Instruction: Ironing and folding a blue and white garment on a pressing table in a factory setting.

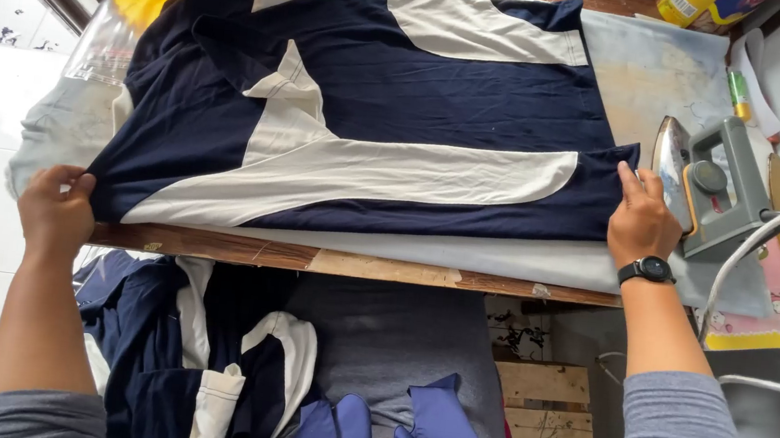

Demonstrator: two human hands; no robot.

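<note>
The left hand (55, 205), at the lower left of the frame, pinches the corner of a navy and cream shirt (363, 110), while the right hand (641, 219) at the right presses flat with fingers together on its opposite edge. The garment is being stretched smooth, so an even outward pull seems called for. The thin, slick-looking shirt fills the middle of a pale padded board (656, 73), beside a grey iron (707, 185) resting at the right.
</note>
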